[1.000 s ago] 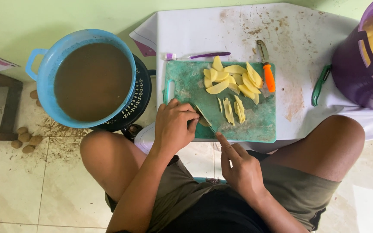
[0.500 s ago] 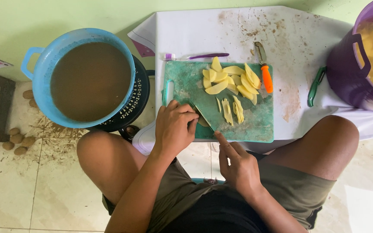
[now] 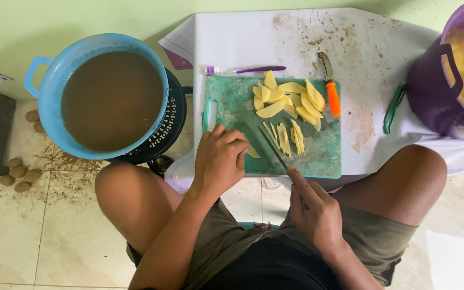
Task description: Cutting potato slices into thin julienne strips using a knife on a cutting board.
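Fingers of the right hand [image 3: 318, 212] grip a knife [image 3: 273, 146] on the green board [image 3: 318, 156]; left hand [image 3: 220, 161] presses potato, tiled floor [image 3: 28, 231] below.

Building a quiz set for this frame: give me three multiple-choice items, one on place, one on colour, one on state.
1. Where does the orange-handled peeler lie?
A. on the floor
B. at the cutting board's far right edge
C. in the blue tub

2. What colour is the cutting board?
A. green
B. red
C. white

3. What is the right hand doing?
A. resting empty
B. holding a knife
C. gripping the purple bucket

B: its handle rests beside the potato slices.
A: the board's surface is green.
B: the blade runs from that hand onto the board.
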